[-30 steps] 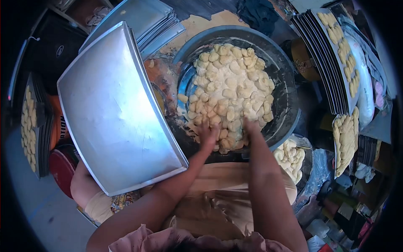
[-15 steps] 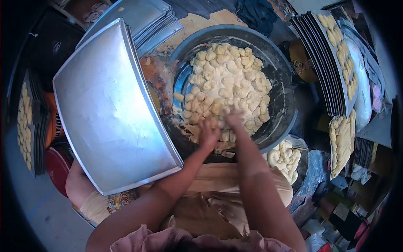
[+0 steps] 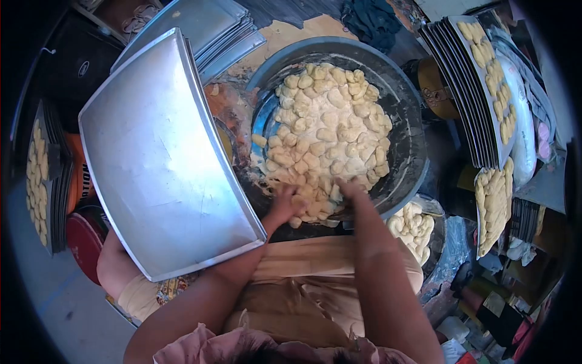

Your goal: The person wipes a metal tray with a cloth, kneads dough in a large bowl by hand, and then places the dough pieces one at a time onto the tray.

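A wide dark tub [image 3: 407, 164] holds a heap of floured dough pieces [image 3: 330, 115], pale and rounded. My left hand [image 3: 287, 205] is at the tub's near left side, its fingers apart against the closest dough pieces. On the near right part of the heap is my right hand [image 3: 353, 191]; it touches the dough, but blur smears its fingers. Some dough in front of the hands lies loose near the tub's near rim.
A large metal baking tray [image 3: 163, 164] stands on the left, with more stacked trays [image 3: 224, 45] behind. Racked trays with shaped dough [image 3: 488, 73] rise at right. A smaller bowl of dough [image 3: 412, 230] sits beside my right forearm.
My hands have moved apart and nearer to me, the left one toward the tub's left side, the right one slightly rightward. Dough pieces at the near edge have shifted.
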### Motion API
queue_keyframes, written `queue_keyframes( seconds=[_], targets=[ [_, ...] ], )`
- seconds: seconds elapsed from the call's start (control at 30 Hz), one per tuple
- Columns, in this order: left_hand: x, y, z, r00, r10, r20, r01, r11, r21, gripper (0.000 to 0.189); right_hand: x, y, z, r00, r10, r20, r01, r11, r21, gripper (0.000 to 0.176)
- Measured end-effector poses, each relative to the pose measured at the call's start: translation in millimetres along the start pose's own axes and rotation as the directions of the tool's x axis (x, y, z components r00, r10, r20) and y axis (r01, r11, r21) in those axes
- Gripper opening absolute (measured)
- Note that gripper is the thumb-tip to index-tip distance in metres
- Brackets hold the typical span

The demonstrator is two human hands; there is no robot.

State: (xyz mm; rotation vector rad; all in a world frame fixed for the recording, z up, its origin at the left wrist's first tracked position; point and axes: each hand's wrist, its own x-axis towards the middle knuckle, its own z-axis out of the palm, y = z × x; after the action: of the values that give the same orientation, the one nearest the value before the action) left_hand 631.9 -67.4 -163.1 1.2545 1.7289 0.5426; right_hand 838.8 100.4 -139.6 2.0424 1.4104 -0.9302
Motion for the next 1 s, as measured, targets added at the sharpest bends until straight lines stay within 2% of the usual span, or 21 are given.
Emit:
queue_keyframes(
  seconds=[0.07,0.1,0.2,0.23,0.3,0.33,0.37,0.43,0.5,0.53,0.57,0.6,0.63,0.67,0.73,0.83,0.87,0.9,0.93,0.97,1.0],
  targets=[
    [13,-18,-1,0.943,-0.307,-0.128,0.276,0.937,-0.213,0.070,14,-20,61,0.992,-0.036,0.118,0.040,0.999,-0.034,0.110],
    [18,-26,3,0.874,-0.460,-0.159,0.393,0.860,-0.326,0.070,-16,-42,54,0.966,-0.185,0.181,0.210,0.969,-0.128,0.107],
    [35,-40,16,0.929,-0.365,-0.059,0.294,0.825,-0.483,0.074,-78,-76,-6,0.825,-0.214,0.523,0.240,0.971,0.019,0.096],
    [25,-26,22,0.936,-0.330,-0.122,0.281,0.910,-0.303,0.079,-82,-75,-31,0.757,-0.261,0.599,0.193,0.965,0.177,0.084],
    [6,10,0,0.985,-0.172,0.022,0.172,0.964,-0.204,0.082,45,-19,13,0.852,-0.367,0.373,0.329,0.930,0.164,0.080],
    [-1,18,-7,0.990,-0.097,0.106,0.113,0.981,-0.156,0.083,12,-25,-33,0.920,-0.120,0.374,0.066,0.986,0.155,0.075],
    [-2,19,-7,0.988,-0.103,0.112,0.131,0.950,-0.282,0.082,-44,-35,-56,0.996,-0.025,-0.081,0.022,0.999,-0.044,0.070],
    [3,18,-7,0.988,-0.106,0.113,0.150,0.841,-0.520,0.080,-3,-6,-7,1.000,-0.013,0.026,0.012,0.999,0.037,0.078],
    [29,-1,-17,0.956,-0.294,-0.012,0.266,0.880,-0.393,0.076,70,8,74,0.991,-0.073,0.113,0.094,0.977,-0.192,0.084],
    [38,-11,-15,0.923,-0.378,-0.076,0.334,0.883,-0.330,0.074,58,-10,92,0.963,-0.159,0.216,0.211,0.946,-0.245,0.084],
    [39,-15,-3,0.911,-0.394,-0.122,0.279,0.808,-0.519,0.071,44,-30,108,0.918,-0.241,0.316,0.331,0.903,-0.274,0.084],
    [46,-19,7,0.894,-0.413,-0.173,0.194,0.705,-0.682,0.068,-9,-62,75,0.823,-0.377,0.425,0.451,0.888,-0.085,0.084],
    [51,-22,10,0.872,-0.438,-0.219,0.086,0.578,-0.811,0.066,-43,-74,41,0.828,-0.317,0.463,0.333,0.942,0.050,0.081],
    [50,-23,12,0.905,-0.396,-0.153,0.137,0.615,-0.777,0.066,-75,-84,10,0.820,-0.260,0.510,0.199,0.965,0.171,0.077],
    [37,-27,17,0.944,-0.327,-0.037,0.214,0.696,-0.685,0.069,-46,-76,6,0.863,-0.293,0.412,0.251,0.956,0.154,0.076],
    [23,-14,-13,0.960,-0.180,0.216,0.275,0.768,-0.578,0.076,-26,-47,-28,0.979,-0.143,-0.142,0.152,0.987,0.055,0.109],
    [17,-6,-21,0.939,-0.123,0.322,0.293,0.777,-0.557,0.079,-24,-39,-10,0.990,-0.129,-0.063,0.134,0.987,0.084,0.111],
    [16,-12,-8,0.942,-0.260,0.214,0.337,0.739,-0.583,0.103,-13,-33,13,0.992,-0.129,0.006,0.128,0.986,0.107,0.113],
    [15,-9,-6,0.948,-0.260,0.182,0.315,0.842,-0.439,0.110,-9,-29,33,0.989,-0.125,0.079,0.114,0.985,0.133,0.115],
    [11,-3,-5,0.954,-0.258,0.155,0.293,0.914,-0.280,0.117,-16,-33,48,0.959,-0.147,0.241,0.054,0.934,0.354,0.131],
    [9,1,-5,0.960,-0.250,0.125,0.264,0.958,-0.114,0.125,-30,-33,48,0.944,-0.159,0.289,0.085,0.964,0.254,0.134]
  ],
)
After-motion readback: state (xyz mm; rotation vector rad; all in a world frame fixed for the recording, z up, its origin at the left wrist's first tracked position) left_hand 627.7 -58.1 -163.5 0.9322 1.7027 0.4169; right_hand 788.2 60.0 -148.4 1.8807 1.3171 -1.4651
